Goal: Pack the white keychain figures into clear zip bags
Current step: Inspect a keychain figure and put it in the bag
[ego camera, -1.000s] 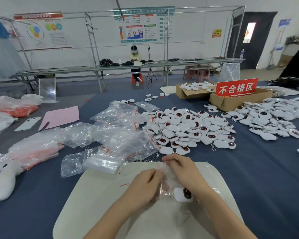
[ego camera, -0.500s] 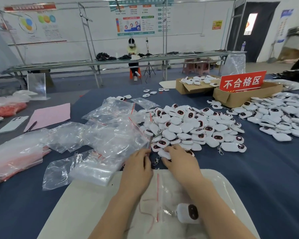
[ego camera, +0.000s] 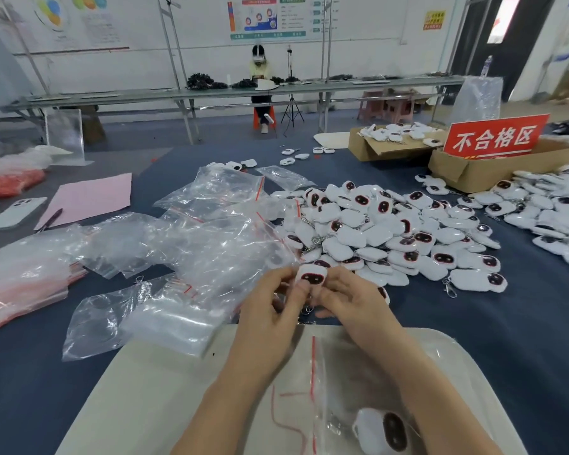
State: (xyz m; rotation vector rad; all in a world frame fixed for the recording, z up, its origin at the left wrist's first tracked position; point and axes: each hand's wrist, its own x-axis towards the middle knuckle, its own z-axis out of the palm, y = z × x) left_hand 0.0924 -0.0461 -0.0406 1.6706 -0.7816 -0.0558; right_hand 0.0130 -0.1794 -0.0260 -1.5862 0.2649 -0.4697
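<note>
White keychain figure (ego camera: 311, 276) lies crosswise, pinched between left hand (ego camera: 271, 310) and right hand (ego camera: 350, 305); empty zip bags (ego camera: 211, 254) lie leftward.

Across from me runs a long metal bench (ego camera: 342, 88). Behind it, a white wall (ego camera: 204, 44) with posters (ego camera: 266, 18); right of it, a dark doorway (ego camera: 470, 37); beneath it, grey floor (ego camera: 227, 126).

I see a white keychain figure (ego camera: 311, 277) with a dark face panel rimmed in red. The zip bags (ego camera: 217, 238) are clear with red seal strips. The tablecloth (ego camera: 523, 339) is dark blue, the board (ego camera: 145, 405) cream, the paper (ego camera: 89, 198) pink, and the sign (ego camera: 493, 141) red with white characters.
</note>
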